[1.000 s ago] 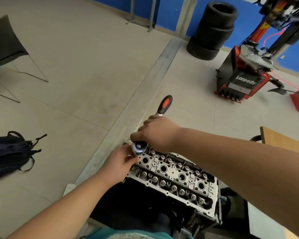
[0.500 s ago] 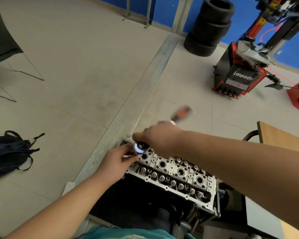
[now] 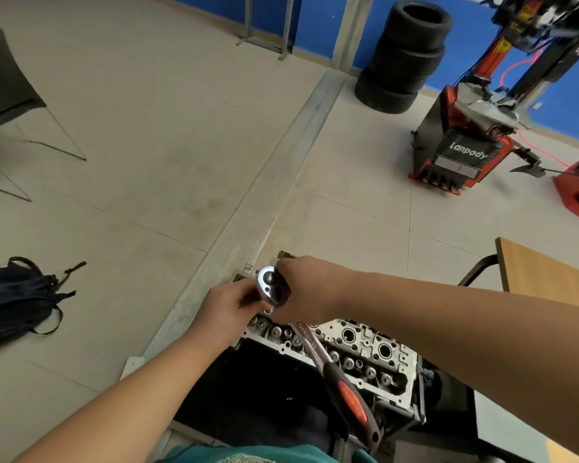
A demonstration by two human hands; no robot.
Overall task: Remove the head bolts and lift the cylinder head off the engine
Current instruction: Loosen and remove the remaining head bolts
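The cylinder head (image 3: 358, 349) sits on the engine (image 3: 274, 389) directly below me, far left corner under my hands, spark plug wells and valve gear exposed along its top. It is not lifted; it lies seated on the block.

Change: the ratchet (image 3: 315, 342) has swung round. A second ago its red-and-black handle pointed away from me toward the floor channel; now it points back toward me, lying diagonally over the head. Ratchet's chrome end (image 3: 270, 284) stays over the same corner spot. I read this as one sweep on a corner bolt, so loosening is under way there. The bolt itself is hidden.

Grip: my right hand (image 3: 310, 289) is curled round the ratchet just behind its chrome end. My left hand (image 3: 229, 307) pinches at the same end from the other side, steadying it.

Outward: backpack (image 3: 17, 295) on the floor to the left, tyre stack (image 3: 405, 58) and tyre machine (image 3: 465, 152) far off.
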